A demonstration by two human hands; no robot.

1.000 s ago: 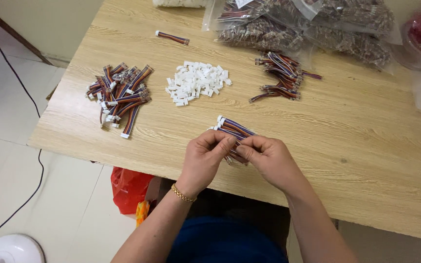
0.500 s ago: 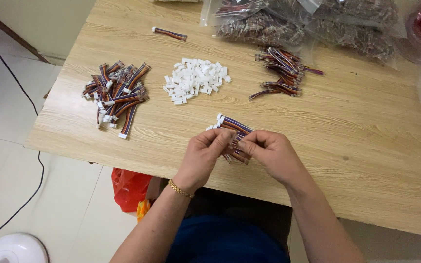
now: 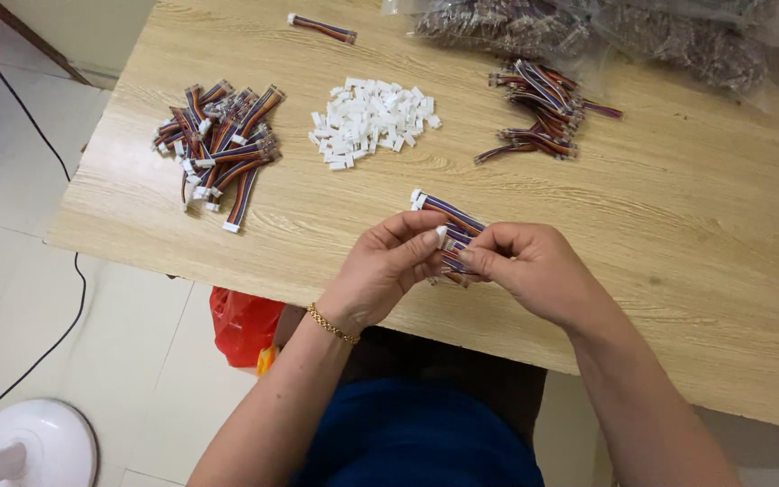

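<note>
Both hands pinch one striped wire bundle (image 3: 448, 230) over the near table (image 3: 696, 261) edge: left hand (image 3: 389, 266) and right hand (image 3: 520, 266) each in a narrow grip on it. At twelve o'clock lie white connectors (image 3: 371, 120); at ten, finished harnesses (image 3: 223, 144); at one, loose wires (image 3: 543, 108) and clear bags (image 3: 588, 27). A red bag (image 3: 243, 323) sits on the tiled floor (image 3: 20, 271).

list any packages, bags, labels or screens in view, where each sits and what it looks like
Clear plastic bags: far edge of the wooden table, lumpy, filled with brownish wire bundles.
Red plastic bag: on the floor under the table's near edge, crumpled.
No readable labels, signs or screens show.
</note>
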